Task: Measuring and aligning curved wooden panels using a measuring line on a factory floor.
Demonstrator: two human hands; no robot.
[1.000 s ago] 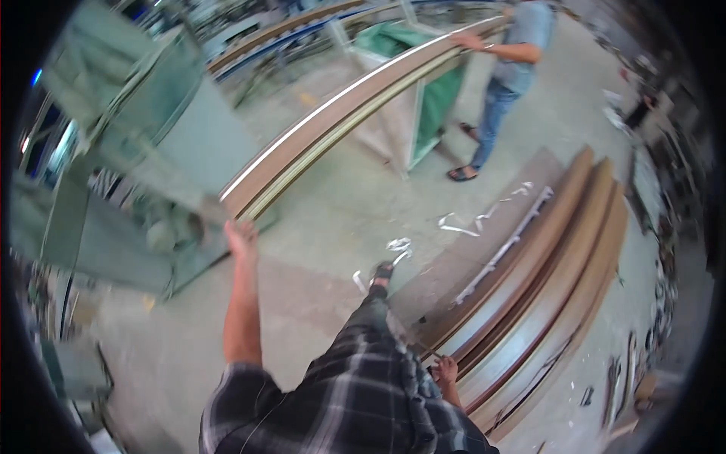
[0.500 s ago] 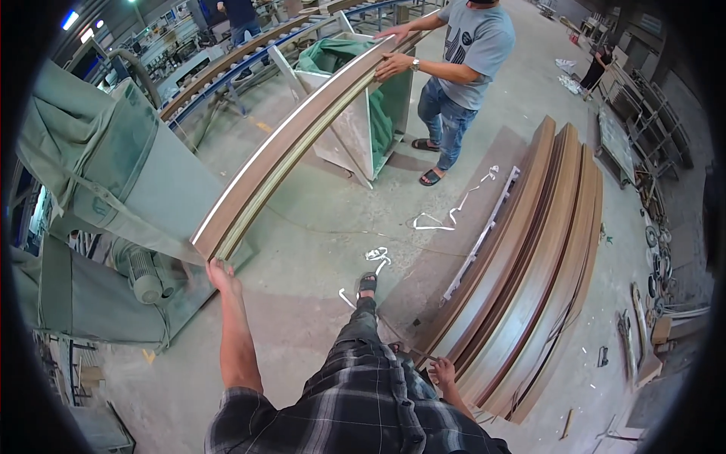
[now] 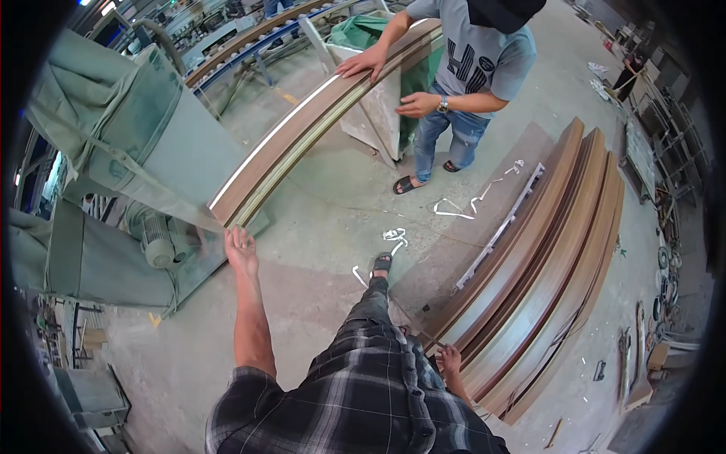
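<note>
My left hand [image 3: 241,248] is closed at the near end of a long wooden moulding [image 3: 291,155], brown with pale greenish edges and a white strip along one side. The moulding slopes up and away to the right. A co-worker's hand [image 3: 364,62] lies flat on its far part, and that person's other hand [image 3: 416,104] is off it with fingers apart. Low at my right side, my right hand [image 3: 449,359] is closed beside the stacked wooden boards [image 3: 522,287]. A thin brownish strip [image 3: 416,327] runs to its fingers; its far end is hard to make out.
White strapping [image 3: 395,237] lies loose on the floor around my foot. At the left stands a grey-green machine with a motor [image 3: 157,240]. Behind the moulding are a bin with green cloth [image 3: 359,34] and a roller conveyor [image 3: 261,51]. A pale rail [image 3: 499,227] borders the boards.
The co-worker has leaned nearer and taken one hand off the moulding, the other sliding nearer along it. My left hand stays at its near end; the whole view has shifted slightly.
</note>
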